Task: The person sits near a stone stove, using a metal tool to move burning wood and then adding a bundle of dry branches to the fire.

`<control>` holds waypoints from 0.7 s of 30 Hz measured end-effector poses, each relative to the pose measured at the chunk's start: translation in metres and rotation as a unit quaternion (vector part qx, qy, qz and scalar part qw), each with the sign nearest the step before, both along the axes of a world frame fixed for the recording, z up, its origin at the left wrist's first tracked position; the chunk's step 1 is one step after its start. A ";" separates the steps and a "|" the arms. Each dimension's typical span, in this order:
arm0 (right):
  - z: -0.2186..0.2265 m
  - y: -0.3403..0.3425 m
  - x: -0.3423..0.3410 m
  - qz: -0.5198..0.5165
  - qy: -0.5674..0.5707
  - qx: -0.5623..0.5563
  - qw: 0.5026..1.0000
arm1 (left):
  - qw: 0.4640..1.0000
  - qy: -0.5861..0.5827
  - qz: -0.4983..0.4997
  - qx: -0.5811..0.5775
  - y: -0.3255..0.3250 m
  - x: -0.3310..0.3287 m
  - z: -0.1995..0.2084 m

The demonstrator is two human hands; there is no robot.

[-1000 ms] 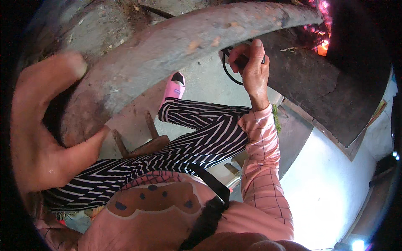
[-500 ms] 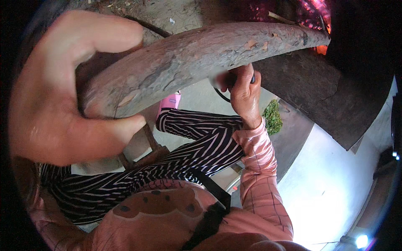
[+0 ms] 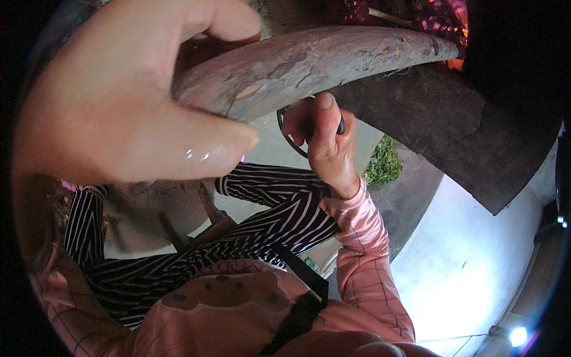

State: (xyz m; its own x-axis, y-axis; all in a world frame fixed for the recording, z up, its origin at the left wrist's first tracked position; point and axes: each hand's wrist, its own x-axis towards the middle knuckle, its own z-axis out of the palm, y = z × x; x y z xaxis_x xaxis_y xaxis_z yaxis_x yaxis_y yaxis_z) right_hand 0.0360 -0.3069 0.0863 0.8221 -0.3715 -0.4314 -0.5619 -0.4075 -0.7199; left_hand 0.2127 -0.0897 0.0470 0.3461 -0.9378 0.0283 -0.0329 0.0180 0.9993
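Note:
A thick, curved log (image 3: 309,59) with rough grey bark runs across the upper view. Its near end lies between the thumb and fingers of my left hand (image 3: 119,101), which is wrapped round it close to the camera. The far end reaches glowing embers. Below the log, my right hand (image 3: 333,143) is closed with the thumb up, around a black thing with a thin curved rim (image 3: 290,138). Part of that thing is blurred, and its kind cannot be made out.
Orange fire (image 3: 457,62) glows at the log's far end. A dark slab (image 3: 434,119) spans the right side. Green leaves (image 3: 385,162) lie in a pile beyond my right wrist. A wooden frame (image 3: 211,229) stands by my striped trouser legs. A bright lamp (image 3: 517,336) shines at lower right.
My left hand has moved right and upward, covering more of the log's near end. The log's far end has shifted slightly left. My right hand has moved a little left, showing more of the black rim.

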 end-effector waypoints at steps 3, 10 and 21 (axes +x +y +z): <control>0.000 -0.001 0.000 -0.016 -0.001 0.020 1.000 | 0.992 0.097 0.024 0.073 -0.022 0.003 0.015; 0.006 -0.001 0.004 0.009 0.037 0.013 0.999 | 0.940 0.200 -0.234 0.145 -0.084 0.068 0.045; 0.009 -0.004 0.004 0.009 0.041 0.044 0.998 | 0.986 0.068 -0.137 0.073 -0.158 0.058 0.030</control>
State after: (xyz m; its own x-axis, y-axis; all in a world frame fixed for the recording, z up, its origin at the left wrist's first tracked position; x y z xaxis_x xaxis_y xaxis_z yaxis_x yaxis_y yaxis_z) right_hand 0.0399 -0.3110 0.0955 0.7884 -0.3144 -0.5287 -0.6142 -0.3550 -0.7048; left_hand 0.2711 -0.2473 0.0771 0.0715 -0.9870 -0.1436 0.0866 -0.1373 0.9867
